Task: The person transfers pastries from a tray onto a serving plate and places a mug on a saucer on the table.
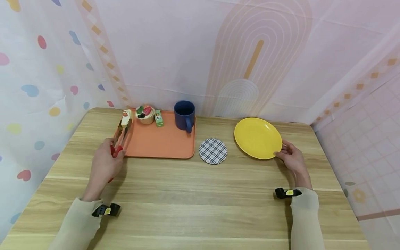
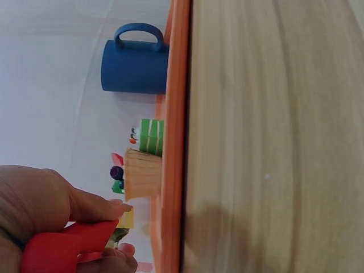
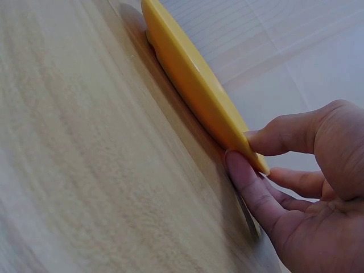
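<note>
My left hand (image 1: 105, 162) grips tongs (image 1: 117, 150) with red handles at the left edge of the orange tray (image 1: 159, 144). The far ends of the tongs are at a small white-and-yellow cake piece (image 1: 126, 117) over the tray's back left corner. Whether it touches the tray I cannot tell. Beside it are a fruit-topped cupcake (image 1: 146, 118) and a green layered cake piece (image 1: 159, 119). Over on the right, my right hand (image 1: 293, 160) pinches the near right rim of a yellow plate (image 1: 258, 138), thumb and fingers on either side of the edge (image 3: 253, 153).
A dark blue mug (image 1: 183, 116) stands at the tray's back right, its handle towards me. Between tray and plate lies a round checked coaster (image 1: 213, 151). Patterned cloth (image 1: 168, 52) hangs behind the wooden table (image 1: 200, 208) and at both sides.
</note>
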`<state>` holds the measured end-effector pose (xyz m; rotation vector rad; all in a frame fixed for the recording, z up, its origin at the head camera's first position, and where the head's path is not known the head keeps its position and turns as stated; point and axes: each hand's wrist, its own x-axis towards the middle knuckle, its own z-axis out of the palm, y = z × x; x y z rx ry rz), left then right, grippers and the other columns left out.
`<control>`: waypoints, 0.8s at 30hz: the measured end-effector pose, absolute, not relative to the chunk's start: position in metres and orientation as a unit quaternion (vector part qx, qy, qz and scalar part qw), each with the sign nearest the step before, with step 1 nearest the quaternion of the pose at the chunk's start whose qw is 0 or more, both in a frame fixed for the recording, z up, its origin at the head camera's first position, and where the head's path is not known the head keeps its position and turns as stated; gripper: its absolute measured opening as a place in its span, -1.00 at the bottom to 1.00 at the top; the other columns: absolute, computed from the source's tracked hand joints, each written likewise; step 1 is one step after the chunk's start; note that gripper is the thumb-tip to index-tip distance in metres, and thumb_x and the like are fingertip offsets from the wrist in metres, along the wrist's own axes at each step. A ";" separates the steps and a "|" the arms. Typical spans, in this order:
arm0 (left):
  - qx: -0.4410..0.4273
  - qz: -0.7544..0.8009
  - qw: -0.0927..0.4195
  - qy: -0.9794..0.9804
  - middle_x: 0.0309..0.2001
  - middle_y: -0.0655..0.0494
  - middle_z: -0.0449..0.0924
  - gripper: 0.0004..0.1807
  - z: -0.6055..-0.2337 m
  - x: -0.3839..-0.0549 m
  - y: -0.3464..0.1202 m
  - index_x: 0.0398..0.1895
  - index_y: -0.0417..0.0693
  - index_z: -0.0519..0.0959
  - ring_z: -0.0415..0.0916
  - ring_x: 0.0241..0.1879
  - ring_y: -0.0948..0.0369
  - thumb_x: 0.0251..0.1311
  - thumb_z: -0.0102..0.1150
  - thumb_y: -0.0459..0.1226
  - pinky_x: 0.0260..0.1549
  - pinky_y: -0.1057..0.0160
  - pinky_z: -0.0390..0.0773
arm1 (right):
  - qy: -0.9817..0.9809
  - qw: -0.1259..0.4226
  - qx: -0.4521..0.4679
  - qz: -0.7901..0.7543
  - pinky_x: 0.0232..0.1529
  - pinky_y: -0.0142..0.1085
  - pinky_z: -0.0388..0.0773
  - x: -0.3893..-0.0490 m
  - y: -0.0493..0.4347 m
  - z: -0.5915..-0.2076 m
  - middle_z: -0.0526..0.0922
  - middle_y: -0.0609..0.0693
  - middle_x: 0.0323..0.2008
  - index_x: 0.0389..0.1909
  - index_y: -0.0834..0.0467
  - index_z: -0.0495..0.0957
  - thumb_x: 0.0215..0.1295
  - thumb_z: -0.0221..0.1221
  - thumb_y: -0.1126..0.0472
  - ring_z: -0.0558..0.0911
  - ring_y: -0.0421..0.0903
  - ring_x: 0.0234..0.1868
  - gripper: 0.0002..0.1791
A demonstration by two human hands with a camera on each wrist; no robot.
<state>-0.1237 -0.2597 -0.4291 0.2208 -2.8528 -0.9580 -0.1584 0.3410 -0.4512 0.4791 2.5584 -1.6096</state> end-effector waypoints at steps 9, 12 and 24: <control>0.051 -0.323 0.099 -0.940 -0.20 -0.29 0.44 -0.41 -0.422 -0.116 -0.253 0.39 -0.41 0.29 0.38 -0.35 -0.05 0.39 0.16 -0.30 -0.51 0.19 0.32 | 0.837 0.042 0.159 -0.522 -0.11 -0.66 0.51 -0.157 0.340 -0.450 0.38 0.21 0.37 0.61 0.18 0.08 0.40 0.25 0.28 0.48 -0.41 -0.07 -0.16; 0.039 -0.325 0.111 -0.938 -0.20 -0.31 0.45 -0.42 -0.420 -0.114 -0.250 0.37 -0.42 0.31 0.40 -0.37 -0.05 0.38 0.18 -0.31 -0.53 0.21 0.33 | 0.837 0.042 0.158 -0.522 -0.11 -0.66 0.51 -0.157 0.341 -0.450 0.38 0.20 0.36 0.61 0.18 0.09 0.40 0.24 0.29 0.48 -0.41 -0.07 -0.17; 0.026 -0.327 0.112 -0.938 -0.16 -0.31 0.48 -0.40 -0.412 -0.110 -0.237 0.39 -0.37 0.31 0.40 -0.39 -0.02 0.39 0.22 -0.28 -0.59 0.26 0.34 | 0.838 0.042 0.157 -0.521 -0.11 -0.67 0.50 -0.158 0.341 -0.450 0.38 0.20 0.35 0.61 0.18 0.08 0.40 0.24 0.29 0.47 -0.40 -0.06 -0.17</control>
